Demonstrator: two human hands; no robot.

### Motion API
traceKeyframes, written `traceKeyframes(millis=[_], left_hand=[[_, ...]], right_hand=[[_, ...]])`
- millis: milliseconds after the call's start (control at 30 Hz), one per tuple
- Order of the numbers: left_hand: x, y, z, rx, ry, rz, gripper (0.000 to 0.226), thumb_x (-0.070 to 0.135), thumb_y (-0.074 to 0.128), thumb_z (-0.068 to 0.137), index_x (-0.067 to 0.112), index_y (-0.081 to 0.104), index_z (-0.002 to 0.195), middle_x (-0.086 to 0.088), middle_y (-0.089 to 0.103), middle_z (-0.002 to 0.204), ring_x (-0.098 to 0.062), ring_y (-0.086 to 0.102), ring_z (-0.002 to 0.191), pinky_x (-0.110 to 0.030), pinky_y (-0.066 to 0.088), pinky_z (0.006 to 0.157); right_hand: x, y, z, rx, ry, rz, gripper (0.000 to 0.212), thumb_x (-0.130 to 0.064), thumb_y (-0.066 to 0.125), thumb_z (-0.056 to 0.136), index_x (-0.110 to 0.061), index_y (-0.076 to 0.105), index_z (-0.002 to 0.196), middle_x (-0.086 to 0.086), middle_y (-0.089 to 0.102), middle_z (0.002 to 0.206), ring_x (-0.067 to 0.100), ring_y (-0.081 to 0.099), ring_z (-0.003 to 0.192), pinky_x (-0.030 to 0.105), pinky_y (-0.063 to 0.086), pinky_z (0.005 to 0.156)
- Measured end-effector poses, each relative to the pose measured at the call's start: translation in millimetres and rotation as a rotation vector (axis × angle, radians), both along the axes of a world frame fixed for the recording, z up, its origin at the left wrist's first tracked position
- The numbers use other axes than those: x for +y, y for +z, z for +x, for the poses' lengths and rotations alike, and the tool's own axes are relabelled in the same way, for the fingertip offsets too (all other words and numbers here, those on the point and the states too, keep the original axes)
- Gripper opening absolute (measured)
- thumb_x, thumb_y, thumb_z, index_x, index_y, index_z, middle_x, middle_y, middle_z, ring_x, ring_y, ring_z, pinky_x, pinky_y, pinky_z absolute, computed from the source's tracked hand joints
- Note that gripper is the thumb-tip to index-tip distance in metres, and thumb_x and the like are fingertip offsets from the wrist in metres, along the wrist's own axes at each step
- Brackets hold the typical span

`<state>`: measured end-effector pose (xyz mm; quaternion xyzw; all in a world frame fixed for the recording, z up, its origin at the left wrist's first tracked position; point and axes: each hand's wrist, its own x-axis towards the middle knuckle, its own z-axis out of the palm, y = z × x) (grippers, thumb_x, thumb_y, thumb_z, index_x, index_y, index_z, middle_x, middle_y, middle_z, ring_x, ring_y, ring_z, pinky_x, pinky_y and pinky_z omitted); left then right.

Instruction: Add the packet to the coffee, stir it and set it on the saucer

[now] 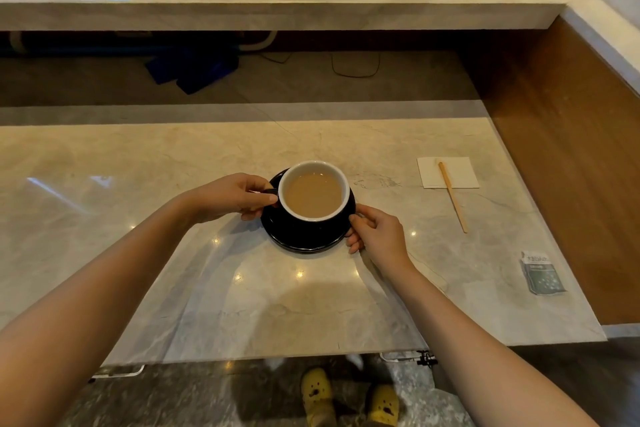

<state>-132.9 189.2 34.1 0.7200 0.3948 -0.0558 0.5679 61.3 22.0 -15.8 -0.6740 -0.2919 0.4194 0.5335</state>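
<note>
A black cup [313,192] with a white inside holds light brown milky coffee and stands on a black saucer [304,239] at the middle of the marble counter. My left hand [232,198] pinches the cup's handle on its left side. My right hand [377,236] grips the saucer's right rim with thumb and fingers. A wooden stir stick [453,197] lies with its far end on a white napkin [446,173] to the right. A grey-green packet [542,274] lies flat near the counter's right edge.
The marble counter [173,184] ends in a front edge close to me and a right edge beside a wooden side panel [568,149]. A raised marble ledge [277,15] runs across the back, with a dark gap below it.
</note>
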Motion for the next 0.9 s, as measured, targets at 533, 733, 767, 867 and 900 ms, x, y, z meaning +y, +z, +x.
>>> traceKeyframes(millis=[533,733,767,867,900], left_hand=[[-5,-9,-5,-0.053,0.137,0.138,0.01,0.016,0.058,0.089,0.012,0.064,0.096,-0.01,0.063,0.077,-0.012,0.054,0.056,-0.022,0.051,0.059],[-18,-14,-6,-0.077,0.256,0.234,0.014,0.018,0.059,0.089,0.015,0.063,0.102,-0.01,0.07,0.086,-0.017,0.065,0.067,-0.02,0.056,0.06],[-21,-18,-6,-0.105,0.288,0.24,0.016,0.017,0.058,0.089,0.015,0.063,0.104,-0.01,0.07,0.088,-0.021,0.066,0.071,-0.023,0.057,0.062],[-31,-23,-7,-0.2,0.432,0.246,0.021,0.013,0.057,0.09,0.014,0.061,0.11,-0.012,0.069,0.093,-0.028,0.068,0.078,-0.023,0.058,0.062],[-37,-27,-8,-0.236,0.491,0.257,0.023,0.011,0.057,0.09,0.012,0.06,0.113,-0.012,0.069,0.093,-0.028,0.067,0.076,-0.02,0.057,0.06]], right_hand=[[0,0,-1,0.035,-0.026,0.002,0.031,-0.005,0.053,0.089,-0.032,0.067,0.081,0.008,0.055,0.055,0.016,0.049,0.045,0.027,0.046,0.044],[-2,2,-3,0.015,-0.018,-0.003,0.032,-0.007,0.052,0.09,-0.035,0.064,0.081,0.006,0.056,0.055,0.015,0.05,0.046,0.029,0.048,0.046],[-3,2,-3,0.002,-0.01,0.002,0.032,-0.008,0.051,0.091,-0.037,0.063,0.083,0.005,0.056,0.056,0.014,0.05,0.046,0.028,0.049,0.047],[-3,3,-3,-0.03,0.003,-0.019,0.028,-0.01,0.048,0.093,-0.033,0.063,0.094,0.004,0.057,0.059,0.014,0.052,0.049,0.027,0.052,0.051],[-4,2,-4,-0.048,0.012,-0.021,0.026,-0.011,0.045,0.094,-0.028,0.063,0.101,0.004,0.058,0.06,0.014,0.053,0.051,0.028,0.052,0.053]])
